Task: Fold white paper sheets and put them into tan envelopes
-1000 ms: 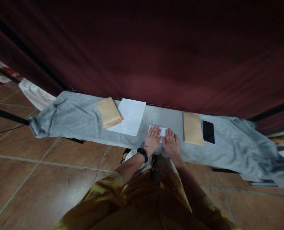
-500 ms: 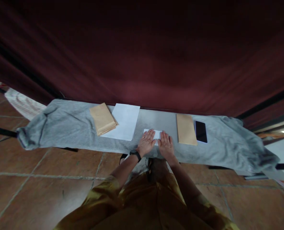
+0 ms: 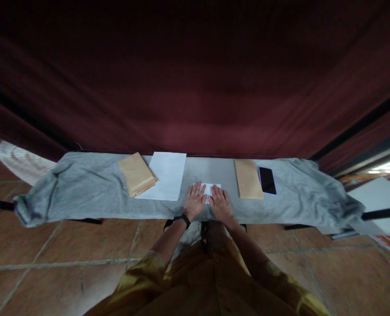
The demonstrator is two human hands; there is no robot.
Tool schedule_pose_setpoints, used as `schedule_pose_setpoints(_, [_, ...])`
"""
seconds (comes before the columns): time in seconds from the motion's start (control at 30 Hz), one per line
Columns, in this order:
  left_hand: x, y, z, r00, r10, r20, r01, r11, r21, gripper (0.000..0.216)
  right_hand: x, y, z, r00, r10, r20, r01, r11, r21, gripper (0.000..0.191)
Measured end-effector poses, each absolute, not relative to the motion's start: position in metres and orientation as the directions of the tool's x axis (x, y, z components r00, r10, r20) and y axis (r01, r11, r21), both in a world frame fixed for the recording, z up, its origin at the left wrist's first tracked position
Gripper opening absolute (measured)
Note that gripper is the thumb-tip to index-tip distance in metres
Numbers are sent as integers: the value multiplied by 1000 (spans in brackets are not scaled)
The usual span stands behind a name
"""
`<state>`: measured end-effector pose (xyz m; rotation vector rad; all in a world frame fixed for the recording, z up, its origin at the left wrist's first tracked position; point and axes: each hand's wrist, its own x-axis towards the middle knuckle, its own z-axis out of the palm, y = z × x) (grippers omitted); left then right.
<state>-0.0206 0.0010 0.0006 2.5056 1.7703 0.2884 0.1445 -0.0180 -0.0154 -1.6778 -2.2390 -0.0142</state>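
Note:
A small white piece of paper (image 3: pixel 208 189), seemingly folded, lies on the grey cloth (image 3: pixel 211 169) in front of me. Flat on its left part rests my left hand (image 3: pixel 195 202), fingers stretched out, with a dark band on the wrist. My right hand (image 3: pixel 220 203) presses flat on the right part, its fingers also extended. The thumbs come close together over the paper, and both hands cover much of it. To the left are white sheets (image 3: pixel 168 175), partly overlapped by a stack of brown envelopes (image 3: pixel 137 173). On the right lies another brown envelope or stack of them (image 3: pixel 248 180).
A phone with a dark screen (image 3: pixel 267 180) lies beside the right-hand envelope. The cloth is bunched at both ends of the narrow table. Behind it hangs a dark red curtain (image 3: pixel 195 109), with black poles at the sides. Brown floor tiles (image 3: pixel 83 245) show below.
The view has tilted and shifted slightly, so the table appears more level and a little to the left. Both hands stay flat on the small paper.

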Motion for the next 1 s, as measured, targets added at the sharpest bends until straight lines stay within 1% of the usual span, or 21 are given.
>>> schedule_pose_setpoints(0.2, [-32,-2,-2,236,965,112,953,-252,170,61,165,-27,-21,-163,934,317,959,225,-171,56])
schedule_pose_setpoints(0.33, [-22,-5,0,197,967,159,955,-226,191,61,169,-32,-22,-162,934,319,963,220,-154,56])
schedule_pose_setpoints(0.4, [-6,-7,2,282,943,174,923,-317,218,58,169,-32,-21,-167,941,293,967,215,-138,56])
schedule_pose_setpoints(0.47, [11,-8,3,424,892,156,856,-451,254,56,170,-32,-18,-182,949,257,968,219,-123,55])
schedule_pose_setpoints(0.53, [25,-8,3,489,863,127,816,-504,283,56,171,-33,-15,-191,954,230,967,223,-123,55])
schedule_pose_setpoints(0.63, [32,-2,5,502,858,112,808,-511,294,57,174,-38,-11,-202,952,229,958,241,-155,53])
schedule_pose_setpoints(0.83, [26,13,5,528,839,131,798,-543,260,54,181,-59,-6,-326,904,278,899,387,-203,45])
schedule_pose_setpoints(1.0, [33,26,3,522,846,107,811,-531,245,55,183,-66,-4,-324,910,258,897,382,-222,47])
